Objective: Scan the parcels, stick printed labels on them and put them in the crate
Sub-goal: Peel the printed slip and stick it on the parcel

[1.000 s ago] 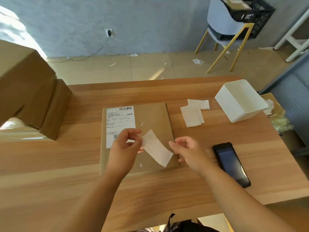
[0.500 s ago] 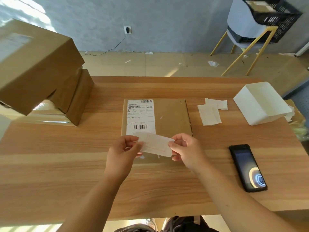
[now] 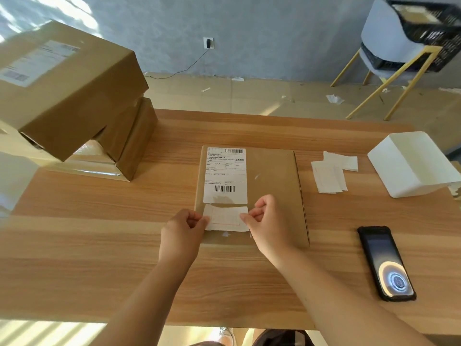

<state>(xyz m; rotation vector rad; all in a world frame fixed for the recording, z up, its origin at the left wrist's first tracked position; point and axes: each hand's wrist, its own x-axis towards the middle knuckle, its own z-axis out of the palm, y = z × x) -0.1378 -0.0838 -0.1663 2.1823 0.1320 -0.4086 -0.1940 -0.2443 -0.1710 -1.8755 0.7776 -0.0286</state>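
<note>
Left hand & right hand each pinch an end of label over parcel. Risk: uneven lay-down → skew, wrinkles, or overlap w/ barcode.

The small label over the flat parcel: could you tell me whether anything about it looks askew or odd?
The small label sits fairly square below the shipping label, but its top edge is buckled upward between the left hand and right hand.

Likely a small parcel-packing room: stacked cardboard boxes and loose labels on a wooden worktop, paper scraps on the bare floor.
</note>
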